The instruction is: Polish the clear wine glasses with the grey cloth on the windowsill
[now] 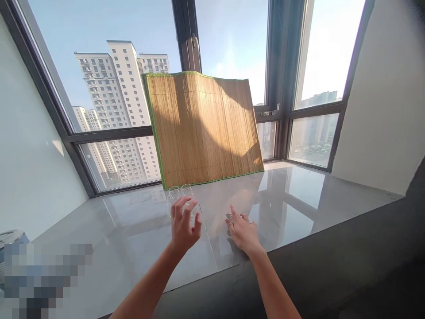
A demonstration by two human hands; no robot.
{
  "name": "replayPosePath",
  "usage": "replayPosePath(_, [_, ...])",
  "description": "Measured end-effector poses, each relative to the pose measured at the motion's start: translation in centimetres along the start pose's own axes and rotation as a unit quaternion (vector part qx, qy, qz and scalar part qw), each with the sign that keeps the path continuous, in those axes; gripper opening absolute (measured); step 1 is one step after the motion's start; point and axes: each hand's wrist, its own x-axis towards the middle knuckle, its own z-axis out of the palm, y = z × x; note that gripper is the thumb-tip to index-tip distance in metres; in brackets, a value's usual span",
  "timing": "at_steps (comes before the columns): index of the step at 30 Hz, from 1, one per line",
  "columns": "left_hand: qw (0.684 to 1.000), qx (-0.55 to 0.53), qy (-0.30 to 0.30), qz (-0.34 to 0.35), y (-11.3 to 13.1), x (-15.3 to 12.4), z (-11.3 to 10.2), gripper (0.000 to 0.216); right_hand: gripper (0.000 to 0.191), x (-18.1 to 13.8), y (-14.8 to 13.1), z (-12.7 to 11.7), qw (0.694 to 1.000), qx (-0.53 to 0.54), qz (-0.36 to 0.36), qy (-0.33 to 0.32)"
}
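Observation:
Two clear glass cups (174, 191) stand side by side on the grey glossy sill, by the lower left corner of a bamboo mat. My left hand (185, 226) is in front of them, its fingers curved and the thumb apart. It hides the cups' lower parts, and no grip on either cup shows. Low over the sill, to the right, is my right hand (242, 230), index finger stretched forward and the other fingers curled. Small greyish, see-through edges show beside its fingers; what they belong to is mostly hidden.
The bamboo mat (206, 133), edged in green, leans upright against the dark window frame (187, 35). The polished sill (139, 248) ends at a front edge below my hands. White walls (375, 102) flank the window. A pale object (15, 237) sits at the lower left, partly pixelated.

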Motion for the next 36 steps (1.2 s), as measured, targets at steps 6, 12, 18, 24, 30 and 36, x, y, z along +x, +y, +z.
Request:
replayPosePath(6, [0.951,-0.035,0.075,-0.297,-4.7,-4.6,-2.0,0.069,0.069,-0.2,0.4,0.1,0.999,0.033,-0.014,0.015])
replayPosePath(12, [0.837,-0.201,-0.084,-0.503,-8.4,-5.1,0.0,0.063,0.084,-1.3,-1.9,1.4,0.998,0.008,-0.065,0.015])
replayPosePath(18, [0.806,-0.255,-0.128,-0.518,-7.6,-3.7,1.0,0.038,0.069,-2.2,-3.0,1.3,0.991,-0.007,-0.134,0.020])
replayPosePath(24, [0.872,-0.213,-0.108,-0.427,-6.3,-5.4,1.6,0.047,0.080,-2.4,-3.1,0.3,0.976,0.020,-0.218,-0.003])
replayPosePath(30, [0.900,-0.189,-0.103,-0.379,-5.3,-6.4,1.4,0.040,0.081,-2.4,-2.8,0.6,0.981,0.031,-0.190,-0.007])
replayPosePath(36, [0.932,-0.173,-0.132,-0.289,-4.0,-5.7,1.3,0.031,0.074,-2.3,-2.2,1.0,0.977,0.124,-0.167,0.045])
